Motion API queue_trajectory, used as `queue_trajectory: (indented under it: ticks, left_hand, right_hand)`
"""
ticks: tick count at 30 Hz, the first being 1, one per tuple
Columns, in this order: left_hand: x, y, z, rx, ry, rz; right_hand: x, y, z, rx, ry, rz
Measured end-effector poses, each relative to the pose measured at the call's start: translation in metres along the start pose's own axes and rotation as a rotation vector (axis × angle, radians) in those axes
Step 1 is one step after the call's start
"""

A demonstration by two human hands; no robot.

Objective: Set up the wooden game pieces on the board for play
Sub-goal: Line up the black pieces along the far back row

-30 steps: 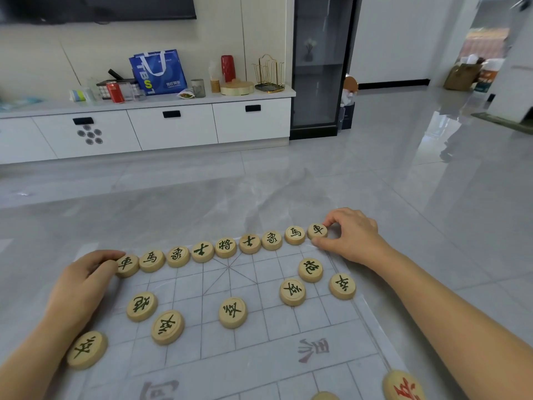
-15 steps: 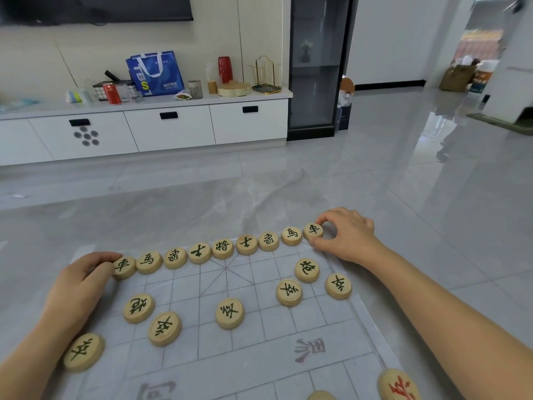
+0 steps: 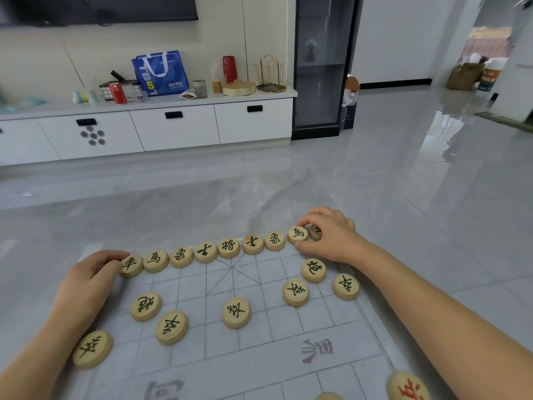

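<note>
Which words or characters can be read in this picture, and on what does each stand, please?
"TBS1", sideways: blue bag.
"將": centre back-row piece.
"車": end piece by left hand.
"馬": neighbouring piece beside right hand.
Tilted piece the right hand pinches, red can: unreadable.

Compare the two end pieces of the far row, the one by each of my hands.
The left end piece lies flat; the right end piece is tilted up. The left end piece shows its whole character; the right end piece's is partly hidden. The left hand touches the first at its edge; the right hand pinches the second. Both are round wooden discs.
</note>
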State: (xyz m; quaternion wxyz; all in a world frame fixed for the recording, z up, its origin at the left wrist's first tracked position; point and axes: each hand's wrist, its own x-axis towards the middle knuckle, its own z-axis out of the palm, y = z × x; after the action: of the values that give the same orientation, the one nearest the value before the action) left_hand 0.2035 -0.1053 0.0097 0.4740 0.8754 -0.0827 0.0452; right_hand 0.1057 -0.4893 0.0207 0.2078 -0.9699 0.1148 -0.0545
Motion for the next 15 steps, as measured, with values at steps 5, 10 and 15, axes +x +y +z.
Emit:
queue_trajectory:
  ticks: [5, 10, 15]
  left_hand:
    - [0.000, 0.001, 0.001, 0.017, 0.004, 0.006]
    - [0.002, -0.002, 0.000, 0.028, 0.001, 0.007]
    - [0.001, 0.000, 0.000, 0.029, 0.008, 0.015]
  right_hand:
    - [0.000, -0.003, 0.000, -0.003, 0.003, 0.006]
    - [0.005, -0.029, 0.002, -0.047, -0.051, -0.106]
    - [0.010, -0.038, 0.007, -0.077, -0.081, -0.131]
